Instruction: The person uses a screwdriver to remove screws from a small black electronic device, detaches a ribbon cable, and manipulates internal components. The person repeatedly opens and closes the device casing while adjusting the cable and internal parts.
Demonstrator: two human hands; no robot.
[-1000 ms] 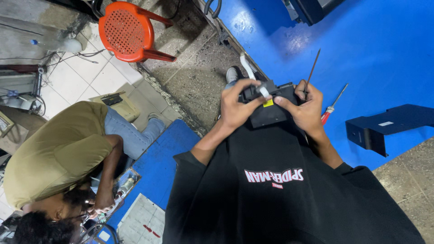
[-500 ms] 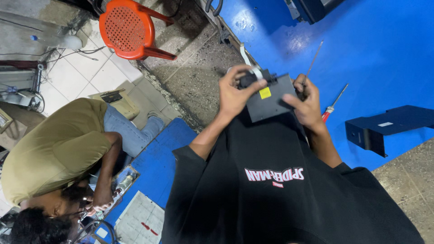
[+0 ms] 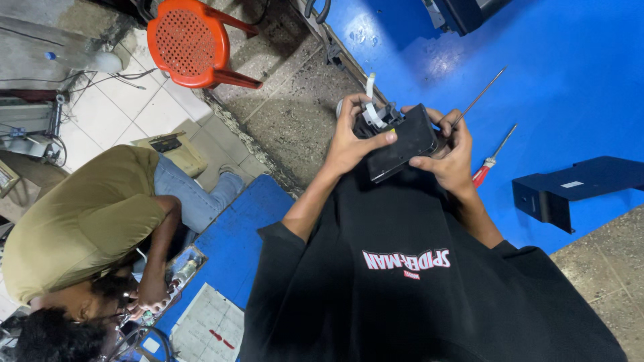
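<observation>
A: Two hands on one job. The black box is held up over the lap, clear of the blue surface. The left hand is closed on the end with the white strap and clips, thumb laid flat across the top face. The right hand is wrapped round the opposite end, fingers curled under.

B: How far along is it judged to be?

A: Mid-way at best. The box is seen as one closed piece; no cover or screws are seen lying off it. A long thin rod sticks out from behind the right hand, though whether it is gripped cannot be told. The red-handled screwdriver is left lying on the blue surface just beside the right hand, untouched.

B: Anything else out?

A: A dark bracket is set well apart at the surface's right edge. Whether it belongs to the box cannot be told.

B: And the other person?

A: Crouched at lower left in an olive shirt, bent over separate work. An orange chair is stood on the floor at the top.
</observation>
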